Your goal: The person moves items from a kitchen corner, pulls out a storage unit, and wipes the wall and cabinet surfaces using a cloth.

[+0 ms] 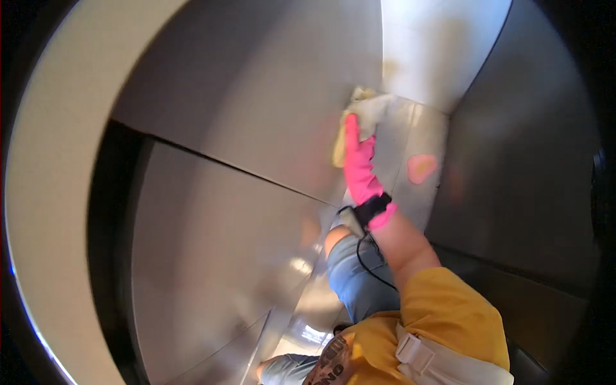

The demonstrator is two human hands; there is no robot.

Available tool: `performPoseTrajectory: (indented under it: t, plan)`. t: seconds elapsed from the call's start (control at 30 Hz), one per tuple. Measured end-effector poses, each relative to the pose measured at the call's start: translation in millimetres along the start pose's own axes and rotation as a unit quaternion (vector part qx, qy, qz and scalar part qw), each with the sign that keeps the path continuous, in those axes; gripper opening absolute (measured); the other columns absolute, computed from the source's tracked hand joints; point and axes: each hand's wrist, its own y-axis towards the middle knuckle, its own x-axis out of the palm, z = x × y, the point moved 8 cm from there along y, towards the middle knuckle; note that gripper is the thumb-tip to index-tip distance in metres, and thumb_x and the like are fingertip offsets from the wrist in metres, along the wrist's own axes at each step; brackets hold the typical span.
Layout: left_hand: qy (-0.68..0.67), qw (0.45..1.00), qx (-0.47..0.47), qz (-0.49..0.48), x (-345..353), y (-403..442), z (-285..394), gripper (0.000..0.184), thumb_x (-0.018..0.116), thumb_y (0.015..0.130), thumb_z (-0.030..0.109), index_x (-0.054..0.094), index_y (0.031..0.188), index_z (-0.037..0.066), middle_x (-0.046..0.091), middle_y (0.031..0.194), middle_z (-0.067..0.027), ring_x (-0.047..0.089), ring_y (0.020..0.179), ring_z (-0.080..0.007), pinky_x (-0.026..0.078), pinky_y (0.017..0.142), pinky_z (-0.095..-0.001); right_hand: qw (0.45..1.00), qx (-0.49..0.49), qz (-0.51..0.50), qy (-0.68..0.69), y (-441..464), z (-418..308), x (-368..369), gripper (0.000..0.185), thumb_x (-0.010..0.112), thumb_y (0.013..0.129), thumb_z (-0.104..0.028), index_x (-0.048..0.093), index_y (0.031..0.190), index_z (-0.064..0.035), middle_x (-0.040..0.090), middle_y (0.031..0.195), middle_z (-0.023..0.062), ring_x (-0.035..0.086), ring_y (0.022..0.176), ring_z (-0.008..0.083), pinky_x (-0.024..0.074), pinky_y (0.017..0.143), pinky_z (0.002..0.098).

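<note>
My right hand [359, 157], in a pink rubber glove with a black band at the wrist, is on a pale yellow and white cloth [371, 114]. One finger stretches along the cloth, and the others curl beside it. The cloth lies against the smooth grey metal panel [276, 90], near the corner where it meets a narrow lighter surface. Motion blurs the cloth's edges. My left hand is out of the picture.
A dark panel [513, 160] rises on the right, and a bright white surface [436, 51] stands at the far end. A pink and yellowish patch [421, 168] shows on the narrow surface. Seams [237, 168] divide the left panels. My bent leg [359, 276] is close below.
</note>
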Motion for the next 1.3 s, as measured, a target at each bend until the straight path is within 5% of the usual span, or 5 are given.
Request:
performPoseTrajectory:
  t: [0.1,0.4,0.67,0.73,1.3]
  plan:
    - [0.066,0.992,0.104,-0.019,5,7,19,0.049,0.09,0.057,0.041,0.069,0.087,0.007,0.069,0.08,-0.0045,0.065,0.077,-0.0228,0.051,0.071,-0.0349,0.908,-0.015,0.017,-0.417,13,76,-85,0.054,0.054,0.094,-0.041,0.04,0.134,-0.0073,0.056,0.118,0.0119,0.055,0.107,0.0218,0.0427,0.093,0.035]
    - [0.061,0.992,0.106,0.013,-8,-10,36,0.065,0.076,0.064,0.064,0.068,0.091,0.006,0.071,0.083,-0.0031,0.066,0.07,-0.0195,0.05,0.066,-0.0325,0.886,0.368,-0.272,-0.075,-64,232,-153,0.041,0.043,0.097,-0.051,0.056,0.098,-0.0125,0.058,0.08,0.0011,0.056,0.067,0.0154,0.0476,0.058,0.0325]
    - [-0.053,0.987,0.114,-0.102,17,-33,-20,0.075,0.059,0.075,0.072,0.063,0.111,0.007,0.069,0.098,-0.0122,0.066,0.071,-0.0156,0.055,0.064,-0.0221,0.884,0.25,-0.366,0.151,-70,67,-33,0.022,0.048,0.096,-0.034,0.052,0.095,-0.012,0.057,0.083,-0.0008,0.055,0.072,0.0133,0.0479,0.062,0.0299]
    - [-0.066,0.933,-0.019,-0.354,10,-59,-36,0.081,0.055,0.085,0.063,0.044,0.137,0.002,0.049,0.136,-0.0182,0.048,0.123,-0.0345,0.039,0.099,-0.0482,0.887,0.243,-0.353,0.174,-89,15,-4,0.021,0.049,0.096,-0.032,0.052,0.099,-0.0111,0.058,0.086,0.0,0.056,0.075,0.0135,0.0486,0.064,0.0297]
    - [-0.307,0.707,0.014,-0.637,65,-28,-35,0.1,0.074,0.073,0.036,0.019,0.148,0.0,0.023,0.149,-0.028,0.027,0.136,-0.0434,0.022,0.109,-0.0503,0.934,0.082,-0.348,0.027,-151,-310,126,0.057,0.065,0.087,-0.031,0.044,0.132,-0.0037,0.056,0.126,0.0134,0.058,0.109,0.0233,0.0501,0.092,0.0371]
